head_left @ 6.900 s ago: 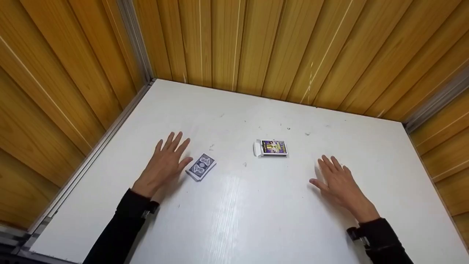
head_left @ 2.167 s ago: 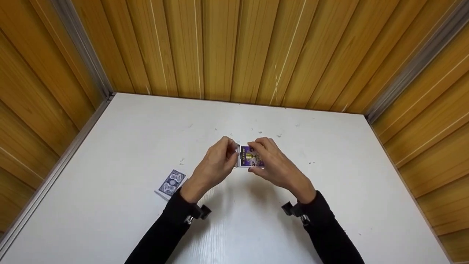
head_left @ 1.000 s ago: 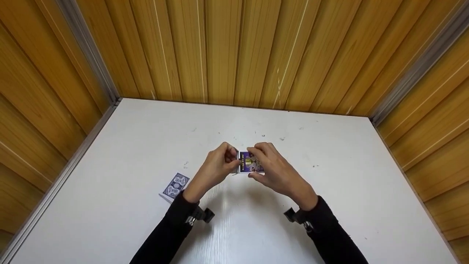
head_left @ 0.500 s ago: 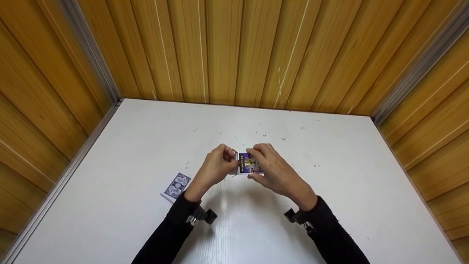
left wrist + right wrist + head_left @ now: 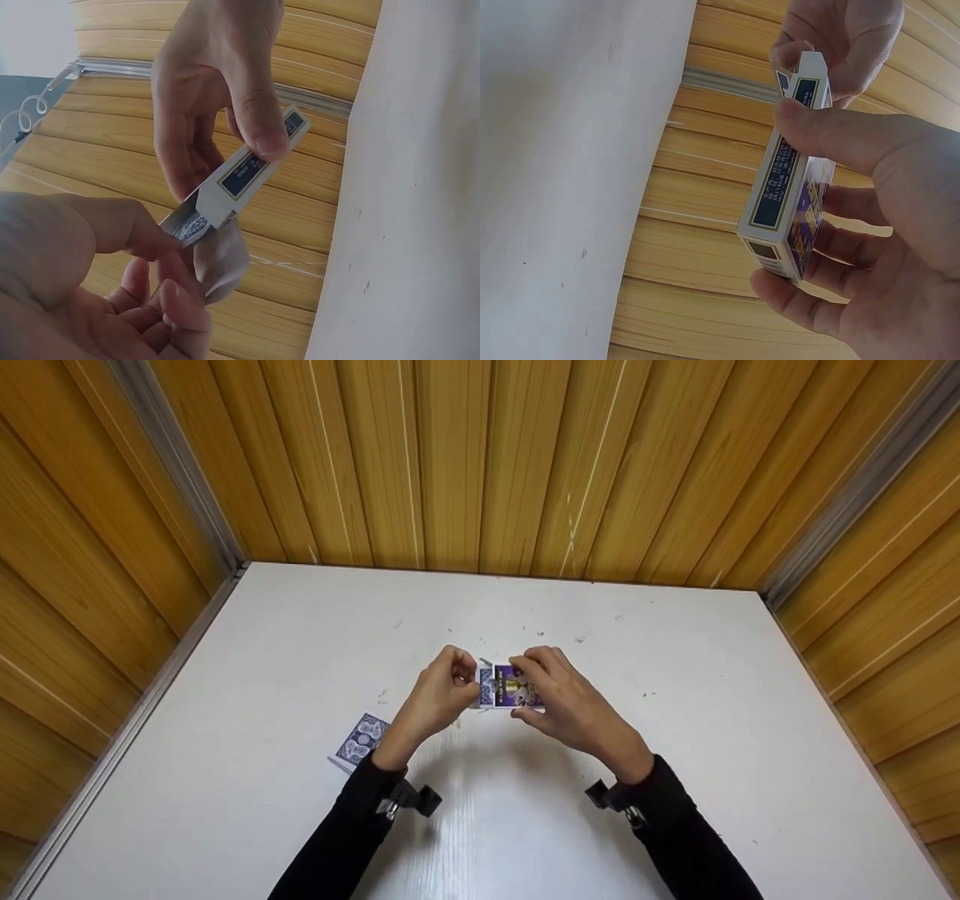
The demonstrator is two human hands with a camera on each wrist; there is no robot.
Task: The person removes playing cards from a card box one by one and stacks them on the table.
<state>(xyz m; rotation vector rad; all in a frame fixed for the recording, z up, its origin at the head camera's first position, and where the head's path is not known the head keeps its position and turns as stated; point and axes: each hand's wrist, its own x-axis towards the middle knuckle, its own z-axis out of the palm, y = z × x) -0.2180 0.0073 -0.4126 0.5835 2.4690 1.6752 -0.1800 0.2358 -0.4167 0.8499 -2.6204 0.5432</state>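
The right hand (image 5: 574,701) grips a purple-fronted playing card box (image 5: 507,696), thumb on one narrow side and fingers on the other. At the box's open left end, blue-backed playing cards (image 5: 486,687) stick out a little. The left hand (image 5: 437,694) pinches their end between thumb and forefinger, its other fingers curled. In the left wrist view the card backs (image 5: 190,226) show inside the box mouth, and a pale flap (image 5: 222,259) hangs below it. The right wrist view shows the dark-labelled long side of the box (image 5: 776,180).
A deck of blue-backed cards (image 5: 363,739) lies on the white table (image 5: 225,780), partly covered by the left wrist. Small marks dot the table beyond the hands. Wood-panelled walls (image 5: 450,465) rise behind and at both sides.
Earlier both hands lay open and apart, the box on the table. Then the hands met at the box. Since half a second ago, the left hand has drawn the cards slightly out leftward.
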